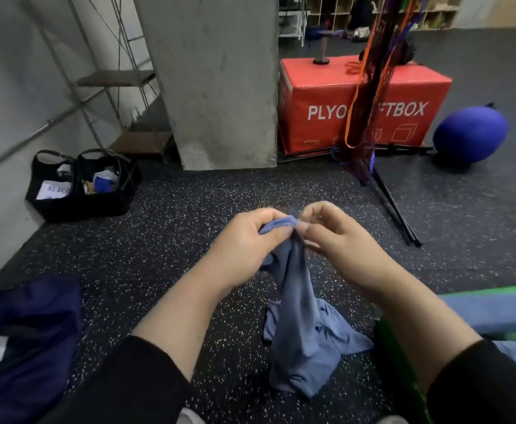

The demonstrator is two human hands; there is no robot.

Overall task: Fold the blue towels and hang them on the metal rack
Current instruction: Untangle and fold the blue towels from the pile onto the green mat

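Both hands meet in front of me at the top edge of one blue towel (296,316): my left hand (247,240) has its fingers curled round a bunched corner of the cloth, and my right hand (333,234) pinches the same edge just beside it with thumb and fingertips, the other fingers loosely bent. So neither hand is wide; both are closed on the fabric, almost touching each other. I judge that I hold it so high to let the towel hang by its own weight and straighten, and to search along the hem for the two corners before a first fold can be made. The lower part of the towel is not free yet; it lies crumpled on the speckled floor (189,209), so the cloth is only half lifted. To my right there is more blue cloth (495,313) lying flat with a green band across it, maybe other towels that wait, but I cannot tell this for sure. A metal rack (113,78) with thin wire shelves stands well apart, far left by the wall behind a concrete pillar (220,81), and nothing blue hangs on it as far as I see, so the task looks to be at an early step
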